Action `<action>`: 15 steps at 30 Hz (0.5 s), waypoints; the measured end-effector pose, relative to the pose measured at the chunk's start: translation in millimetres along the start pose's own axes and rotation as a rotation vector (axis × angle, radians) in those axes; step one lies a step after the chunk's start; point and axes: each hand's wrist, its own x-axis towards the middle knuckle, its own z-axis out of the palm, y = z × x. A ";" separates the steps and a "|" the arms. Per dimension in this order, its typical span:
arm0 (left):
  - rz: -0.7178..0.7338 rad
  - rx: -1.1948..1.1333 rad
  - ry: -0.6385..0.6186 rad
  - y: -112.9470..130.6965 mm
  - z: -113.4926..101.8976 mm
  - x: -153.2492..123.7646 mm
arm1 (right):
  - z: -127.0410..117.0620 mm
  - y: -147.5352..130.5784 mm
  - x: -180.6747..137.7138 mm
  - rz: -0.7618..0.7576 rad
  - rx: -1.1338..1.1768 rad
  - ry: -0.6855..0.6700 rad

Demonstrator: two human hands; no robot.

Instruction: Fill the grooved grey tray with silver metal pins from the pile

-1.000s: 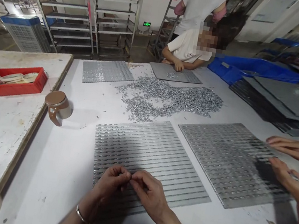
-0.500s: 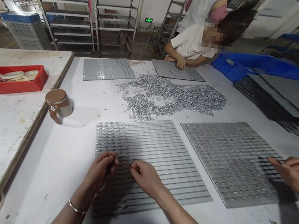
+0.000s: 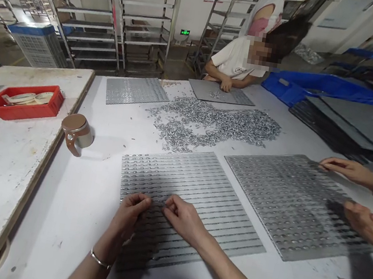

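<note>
A grey ridged board (image 3: 206,194) lies in front of me, with small shiny oval metal pieces (image 3: 140,165) set in rows on its left part. My left hand (image 3: 132,213) is over the board's left side, thumb and forefinger pinched and the other fingers curled. Just to its right, my right hand (image 3: 184,218) has its thumb and fingertips pinched low over the ridges. Whatever either pinch holds is too small to make out. Shadow darkens the board's lower left. Beyond the board spreads a heap of loose metal pieces (image 3: 245,125).
On the right, a co-worker's hands (image 3: 354,173) work over another board (image 3: 269,199) covered with pieces. Across the table a person bends over a further board (image 3: 208,92). A brown-lidded mug (image 3: 77,134), red bin (image 3: 28,107), blue crate (image 3: 287,87) and stacked boards (image 3: 361,129) stand around.
My left hand has turned, its thumb and forefinger coming together and closer to my right hand. My right hand stays almost in place. A second co-worker's hand now shows over the right board.
</note>
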 end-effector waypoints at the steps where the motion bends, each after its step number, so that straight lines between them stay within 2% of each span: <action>1: -0.009 0.008 -0.012 -2.0 1.4 -0.8 | -1.7 -2.3 -5.6 -0.034 0.068 0.021; 5: -0.050 0.014 -0.136 -7.7 10.6 -6.8 | -1.1 -8.4 -26.9 -0.110 0.187 0.112; 8: -0.085 0.024 -0.191 -10.0 15.4 -10.2 | 5.6 -6.6 -35.2 -0.079 0.264 0.166; 12: -0.093 0.004 -0.254 -16.2 16.1 -9.8 | 10.7 -5.1 -36.8 0.006 0.393 0.146; 15: -0.112 -0.028 -0.253 -19.2 15.8 -7.6 | 7.9 -6.8 -34.3 0.019 0.453 0.140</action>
